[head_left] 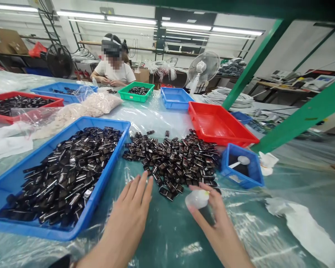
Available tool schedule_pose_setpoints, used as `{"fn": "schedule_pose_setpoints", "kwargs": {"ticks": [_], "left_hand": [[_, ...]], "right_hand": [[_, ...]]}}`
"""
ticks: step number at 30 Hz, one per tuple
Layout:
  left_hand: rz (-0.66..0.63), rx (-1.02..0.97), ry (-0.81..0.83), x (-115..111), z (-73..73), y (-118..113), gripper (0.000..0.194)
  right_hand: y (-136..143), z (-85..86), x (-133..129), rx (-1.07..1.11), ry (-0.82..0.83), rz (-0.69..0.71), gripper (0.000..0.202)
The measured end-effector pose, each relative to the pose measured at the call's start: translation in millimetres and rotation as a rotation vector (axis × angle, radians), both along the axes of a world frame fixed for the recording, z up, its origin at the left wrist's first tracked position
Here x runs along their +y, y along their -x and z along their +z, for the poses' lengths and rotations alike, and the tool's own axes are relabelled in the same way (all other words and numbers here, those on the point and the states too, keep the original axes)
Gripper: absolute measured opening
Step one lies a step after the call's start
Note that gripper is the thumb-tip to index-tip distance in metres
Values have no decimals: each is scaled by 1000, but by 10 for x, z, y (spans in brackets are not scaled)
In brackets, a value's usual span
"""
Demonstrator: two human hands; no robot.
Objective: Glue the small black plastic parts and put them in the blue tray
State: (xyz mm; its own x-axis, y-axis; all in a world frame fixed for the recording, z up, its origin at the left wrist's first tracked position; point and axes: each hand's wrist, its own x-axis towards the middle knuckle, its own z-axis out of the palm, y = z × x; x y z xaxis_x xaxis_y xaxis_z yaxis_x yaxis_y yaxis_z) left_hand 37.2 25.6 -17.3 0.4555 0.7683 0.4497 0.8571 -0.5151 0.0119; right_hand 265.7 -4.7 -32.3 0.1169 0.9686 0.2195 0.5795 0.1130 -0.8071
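My left hand (132, 208) lies stretched out, fingers extended, at the near edge of a heap of small dark glossy plastic parts (173, 156) on the table; it holds nothing. Between the thumb and fingers of my right hand (216, 212) is a small translucent white squeeze bottle (197, 199) with a yellowish tip, held just in front of the heap. To the left, a large blue tray (100, 197) is filled with similar dark parts. A small blue bin (241, 180) right of the heap contains dark material and a white spoon (239, 161).
A red tray (223, 124) stands behind the small bin, beside a slanted green post (257, 85). Farther back are a blue tray (177, 98), a green tray (136, 90) of parts and a bag of beige pieces (100, 104). Another person (115, 70) sits across the table.
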Motion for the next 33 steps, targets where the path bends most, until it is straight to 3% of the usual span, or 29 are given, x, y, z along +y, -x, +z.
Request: {"fn": "schedule_pose_setpoints", "kwargs": {"ticks": [3, 6, 12, 16, 25, 33], "left_hand": [[12, -46, 84, 205, -166, -161, 41], [2, -116, 169, 297, -204, -157, 36], [-124, -302, 405, 92, -155, -16, 21], [-153, -435, 543, 28, -124, 38, 30], [-46, -600, 783, -161, 27, 94, 21], [-88, -645, 815, -173, -86, 117, 18]], "right_hand": [[32, -29, 3, 0, 106, 68, 28], [26, 1, -11, -9, 134, 93, 26], [-18, 17, -15, 0, 186, 107, 28], [-19, 1, -6, 0, 210, 108, 28], [-20, 16, -17, -21, 216, 117, 29], [-15, 7, -22, -19, 246, 99, 29]]}}
